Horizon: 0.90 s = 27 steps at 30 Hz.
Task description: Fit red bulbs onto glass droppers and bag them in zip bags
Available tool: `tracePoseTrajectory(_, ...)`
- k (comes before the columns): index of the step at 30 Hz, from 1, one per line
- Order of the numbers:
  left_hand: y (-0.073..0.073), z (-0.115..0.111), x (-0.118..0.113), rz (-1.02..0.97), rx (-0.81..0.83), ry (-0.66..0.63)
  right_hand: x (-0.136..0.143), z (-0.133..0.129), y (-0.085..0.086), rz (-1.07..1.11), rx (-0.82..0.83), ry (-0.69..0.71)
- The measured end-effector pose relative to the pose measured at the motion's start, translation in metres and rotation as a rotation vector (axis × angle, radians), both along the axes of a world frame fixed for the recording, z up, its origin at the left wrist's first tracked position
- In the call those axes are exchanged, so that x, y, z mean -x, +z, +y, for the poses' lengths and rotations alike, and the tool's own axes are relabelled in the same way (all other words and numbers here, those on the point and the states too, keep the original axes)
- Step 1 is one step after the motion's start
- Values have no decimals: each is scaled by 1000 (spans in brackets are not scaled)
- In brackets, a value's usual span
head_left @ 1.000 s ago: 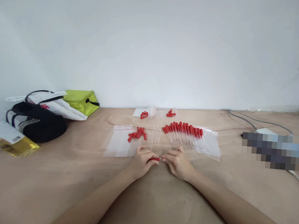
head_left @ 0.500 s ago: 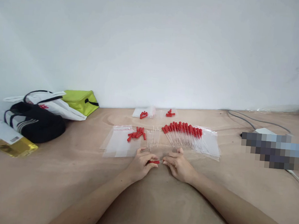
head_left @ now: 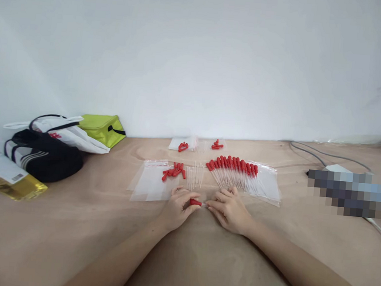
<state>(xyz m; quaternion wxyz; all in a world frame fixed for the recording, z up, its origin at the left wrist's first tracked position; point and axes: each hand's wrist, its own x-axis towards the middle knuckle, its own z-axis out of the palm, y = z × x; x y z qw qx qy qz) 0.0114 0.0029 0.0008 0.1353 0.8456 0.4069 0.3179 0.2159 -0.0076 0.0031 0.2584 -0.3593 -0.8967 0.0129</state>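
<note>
Between thumb and fingers, my left hand (head_left: 178, 208) pinches a red rubber dropper bulb (head_left: 195, 202). A thin clear glass pipette tube (head_left: 204, 204) runs from the bulb's narrow end into the closed fingertips of my right hand (head_left: 227, 209). Just beyond my hands lies a row of bare glass tubes (head_left: 194, 175). Loose red bulbs (head_left: 174, 171) are heaped to their left on plastic bags. At the right, many droppers with red bulbs fitted (head_left: 233, 164) are fanned out side by side, tips toward me.
Clear zip bags (head_left: 151, 186) lie at the left, another (head_left: 269, 181) under the droppers. More bulbs and tubes sit in bags (head_left: 173, 142) near the wall. A black cap (head_left: 47, 159), a lime-green bag (head_left: 101, 128) and a yellow packet (head_left: 23, 188) stand left; cables (head_left: 313, 153) run right.
My left fingers have shifted on the bulb, so more of its rounded body shows. My right hand still grips the tube, its fingers slightly moved.
</note>
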Motion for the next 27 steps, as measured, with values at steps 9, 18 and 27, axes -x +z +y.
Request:
tracePoseTrajectory(9,1,5,-3,-70,6,194,-1,55,5,172,56,-696)
tracePoseTrajectory(18,0,7,-2,-29,80,183,21,91,6,124,231,-923)
tracePoseTrajectory(27,-2,7,-5,26,51,169,49,74,9,40,267,-772)
